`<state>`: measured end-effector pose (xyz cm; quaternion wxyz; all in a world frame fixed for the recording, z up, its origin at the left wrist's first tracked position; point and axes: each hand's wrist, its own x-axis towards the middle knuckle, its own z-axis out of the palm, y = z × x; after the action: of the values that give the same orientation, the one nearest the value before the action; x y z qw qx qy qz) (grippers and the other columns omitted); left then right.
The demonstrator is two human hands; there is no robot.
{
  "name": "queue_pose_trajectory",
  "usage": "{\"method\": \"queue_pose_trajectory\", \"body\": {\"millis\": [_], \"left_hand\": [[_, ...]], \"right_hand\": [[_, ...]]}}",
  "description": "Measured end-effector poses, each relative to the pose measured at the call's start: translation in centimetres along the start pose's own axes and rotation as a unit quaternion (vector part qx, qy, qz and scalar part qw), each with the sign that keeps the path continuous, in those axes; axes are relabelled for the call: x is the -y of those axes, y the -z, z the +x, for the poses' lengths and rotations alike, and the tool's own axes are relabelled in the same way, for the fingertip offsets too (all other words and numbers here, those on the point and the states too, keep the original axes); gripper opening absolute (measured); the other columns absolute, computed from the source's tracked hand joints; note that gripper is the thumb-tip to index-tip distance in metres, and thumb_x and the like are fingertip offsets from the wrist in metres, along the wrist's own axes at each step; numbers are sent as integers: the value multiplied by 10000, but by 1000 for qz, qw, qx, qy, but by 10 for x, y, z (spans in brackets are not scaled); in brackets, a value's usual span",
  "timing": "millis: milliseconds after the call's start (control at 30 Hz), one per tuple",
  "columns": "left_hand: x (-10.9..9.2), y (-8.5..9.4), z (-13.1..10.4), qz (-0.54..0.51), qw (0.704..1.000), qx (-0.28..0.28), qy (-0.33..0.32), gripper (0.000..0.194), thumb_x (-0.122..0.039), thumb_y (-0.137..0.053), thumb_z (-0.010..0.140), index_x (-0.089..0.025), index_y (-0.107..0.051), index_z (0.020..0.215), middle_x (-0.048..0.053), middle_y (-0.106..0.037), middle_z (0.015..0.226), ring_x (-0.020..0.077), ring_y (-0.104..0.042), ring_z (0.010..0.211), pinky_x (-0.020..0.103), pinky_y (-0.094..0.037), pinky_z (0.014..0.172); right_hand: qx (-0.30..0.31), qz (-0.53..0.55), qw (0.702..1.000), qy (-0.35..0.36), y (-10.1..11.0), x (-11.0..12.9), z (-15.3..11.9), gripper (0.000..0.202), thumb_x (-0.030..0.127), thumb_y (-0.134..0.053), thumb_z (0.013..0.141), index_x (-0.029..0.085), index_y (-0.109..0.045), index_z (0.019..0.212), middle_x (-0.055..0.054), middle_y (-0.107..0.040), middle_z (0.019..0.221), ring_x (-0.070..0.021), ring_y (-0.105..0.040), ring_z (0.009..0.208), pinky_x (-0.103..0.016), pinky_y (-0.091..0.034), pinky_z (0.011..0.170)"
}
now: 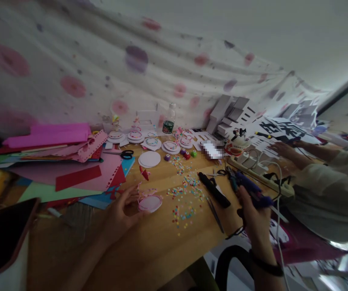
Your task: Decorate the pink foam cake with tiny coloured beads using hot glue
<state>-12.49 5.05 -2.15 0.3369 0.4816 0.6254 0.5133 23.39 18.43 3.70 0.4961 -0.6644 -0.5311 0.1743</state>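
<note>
My left hand (126, 212) curves around the left side of a small round piece (150, 203) with a pink rim, its thumb and fingertips at the edge. At the right, my right hand (253, 214) is wrapped round the handle of a dark blue glue gun (249, 186), whose tip points up and left. Between the hands lie scattered coloured confetti dots (183, 210), tweezers (215, 215) and a black tool (214, 190). A small red piece (144, 173) rests above the round piece.
Coloured paper sheets (79, 178) and black scissors (126, 154) are at the left. Decorated white discs (170, 146), plain discs (149, 159) and a bottle (168, 121) stand farther back. A power strip (262, 178) with cables and another person's hands (286, 151) are at the right.
</note>
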Motion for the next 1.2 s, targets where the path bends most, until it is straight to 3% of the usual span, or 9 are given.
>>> {"method": "queue_pose_trajectory", "body": {"millis": [100, 200, 300, 400, 533, 633, 1000, 1200], "left_hand": [[2, 0, 0, -13, 1000, -8, 12, 716, -404, -807, 710, -234, -522, 1344, 95, -706, 1193, 276, -669, 1174, 482, -525, 1046], [2, -1, 0, -36, 999, -21, 21, 775, -427, -828, 675, -220, -518, 1354, 100, -697, 1217, 278, -676, 1168, 455, -544, 1024], [-1, -2, 0, -31, 999, -33, 27, 771, -459, -833, 652, -216, -550, 1327, 107, -713, 1190, 297, -686, 1153, 456, -562, 995], [-2, -2, 0, -10, 999, -46, 27, 752, -482, -826, 653, -223, -572, 1313, 108, -737, 1145, 310, -696, 1132, 479, -567, 982], [-1, -2, 0, -6, 999, -36, 24, 768, -488, -841, 636, -220, -576, 1306, 97, -759, 1097, 305, -706, 1115, 460, -568, 981], [0, -2, 0, -3, 999, -35, 27, 773, -478, -842, 637, -212, -571, 1310, 106, -756, 1122, 300, -701, 1127, 447, -564, 985], [-3, 0, 0, 17, 999, -38, 15, 772, -454, -853, 615, -232, -594, 1307, 97, -776, 1052, 313, -720, 1078, 471, -580, 949], [0, 0, 0, 15, 999, -31, 20, 774, -445, -844, 620, -231, -582, 1317, 93, -772, 1061, 299, -726, 1057, 467, -576, 955]], "right_hand": [[55, 95, 994, -15, 18, 22, -28, 469, 645, -643, 803, 179, -690, 781, -87, -715, 788, -208, -641, 622, -284, -476, 478], [136, 126, 982, -26, 21, 42, -61, 429, 623, -629, 837, 205, -723, 840, -101, -754, 857, -255, -702, 751, -289, -510, 516], [217, 170, 961, 29, 5, 55, -91, 456, 665, -581, 850, 229, -711, 809, -83, -741, 751, -271, -704, 744, -343, -554, 614], [277, 131, 947, 94, -18, 62, -109, 487, 682, -523, 883, 243, -688, 752, -66, -708, 714, -256, -667, 701, -372, -559, 662], [303, 85, 938, 146, -40, 69, -115, 539, 702, -484, 896, 243, -636, 657, -54, -654, 663, -237, -632, 660, -356, -559, 625], [332, 80, 929, 144, -47, 74, -113, 546, 701, -455, 905, 235, -613, 667, -36, -620, 618, -213, -606, 591, -320, -534, 546], [311, 78, 938, 129, -57, 76, -116, 463, 656, -531, 872, 249, -623, 671, -9, -601, 593, -199, -591, 562, -304, -515, 518], [333, 93, 931, 113, -59, 80, -116, 429, 623, -556, 871, 235, -683, 740, -14, -624, 620, -193, -584, 575, -281, -494, 511]]}}
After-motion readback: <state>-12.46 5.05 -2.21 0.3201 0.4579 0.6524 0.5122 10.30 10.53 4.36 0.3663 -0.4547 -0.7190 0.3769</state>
